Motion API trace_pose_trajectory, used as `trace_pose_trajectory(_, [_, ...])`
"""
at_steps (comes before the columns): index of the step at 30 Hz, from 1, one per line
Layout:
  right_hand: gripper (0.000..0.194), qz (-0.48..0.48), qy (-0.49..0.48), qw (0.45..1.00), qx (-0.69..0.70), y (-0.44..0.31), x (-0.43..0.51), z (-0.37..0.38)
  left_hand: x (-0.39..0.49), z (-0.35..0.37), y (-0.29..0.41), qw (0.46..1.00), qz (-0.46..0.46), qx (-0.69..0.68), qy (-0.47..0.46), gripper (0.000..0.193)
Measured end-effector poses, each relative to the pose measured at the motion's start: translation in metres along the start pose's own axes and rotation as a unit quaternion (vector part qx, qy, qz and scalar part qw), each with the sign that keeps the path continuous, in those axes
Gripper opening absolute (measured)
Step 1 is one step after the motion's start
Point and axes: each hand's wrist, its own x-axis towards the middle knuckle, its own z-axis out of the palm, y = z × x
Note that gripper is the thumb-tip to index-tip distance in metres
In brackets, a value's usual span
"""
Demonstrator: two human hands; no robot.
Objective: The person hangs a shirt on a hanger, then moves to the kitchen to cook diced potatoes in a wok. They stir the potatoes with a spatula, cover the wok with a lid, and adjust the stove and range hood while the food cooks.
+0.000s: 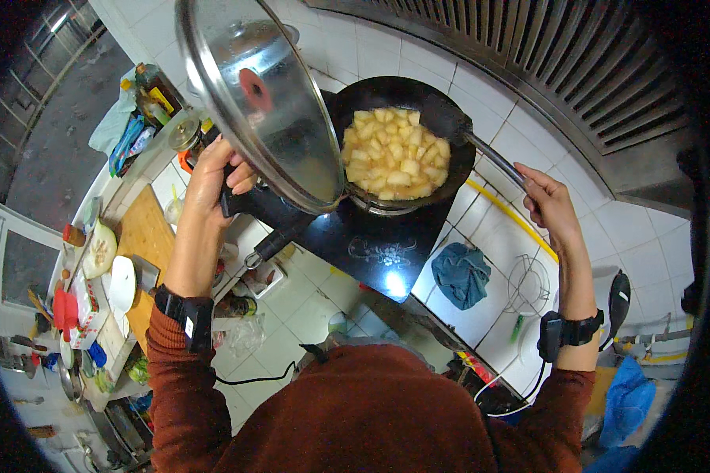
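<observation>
A black wok (411,94) stands on the gas stove (384,248), with pale yellow chunks of food (396,154) in a little liquid inside it. My left hand (228,171) holds a glass lid (284,118) with a metal rim, tilted steeply just left of the wok; part of its knob is hidden by my fingers. My right hand (544,195) grips the end of the wok's long metal handle (497,158). Behind the lid a metal pot with a lid shows through the glass. A black pan handle (278,239) points out over the stove's front left.
A teal cloth (461,276) and a wire rack (526,284) lie on the tiled counter at right. A yellow hose (509,216) runs behind them. Bottles (157,91) stand on the sill at left, above a wooden cutting board (145,236). The range hood (568,77) overhangs the back right.
</observation>
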Motion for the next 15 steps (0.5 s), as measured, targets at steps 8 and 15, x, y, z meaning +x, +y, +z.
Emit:
trace_pose_trajectory(8, [0.030, 0.032, -0.042, 0.999, 0.003, -0.007, 0.005, 0.009, -0.011, -0.025, 0.000, 0.999, -0.015, -0.034, -0.040, 0.040])
trace_pose_trajectory(15, [0.029, 0.014, -0.046, 0.995, -0.083, -0.013, 0.015, 0.026, -0.025, -0.006, 0.006, 0.999, -0.014, -0.030, 0.030, 0.041])
